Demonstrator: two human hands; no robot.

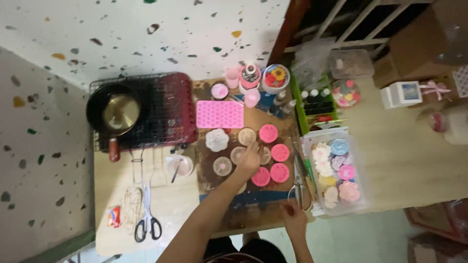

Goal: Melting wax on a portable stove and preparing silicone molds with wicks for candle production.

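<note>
— Where are the hands right now?

— The left hand [249, 159] reaches out over the brown work mat [207, 168], fingers spread loosely, resting on a round mould [239, 155] in the middle of the cluster. Whether it pinches that mould or only touches it, I cannot tell — the picture is too blurred.

— And the other?

— The right hand [294, 217] sits at the near edge of the table [414, 160], fingers curled down beside the handles of the metal tongs [298, 181]. It looks to be touching them, but a firm grasp cannot be made out.

— What surrounds the left hand?

— Round pink moulds [280, 153] to its right, a white flower-shaped mould [217, 140] to its left, and beyond them a rectangular pink silicone tray [220, 114] with many small cavities.

— Further off?

— A clear plastic box [358, 192] of pastel flower shapes (blue, pink, yellow, white) stands just right of the tongs. On the left a dark pan [114, 113] rests on a red portable stove [168, 112] under a wire rack. Nearer the person lie black-handled scissors [147, 221] and a small cup [179, 165] with a stick in it. Pink cups [233, 75] and a white bowl [276, 78] stand at the far side of the mat, and a green tray of small bottles [317, 100] is beside them.
</note>
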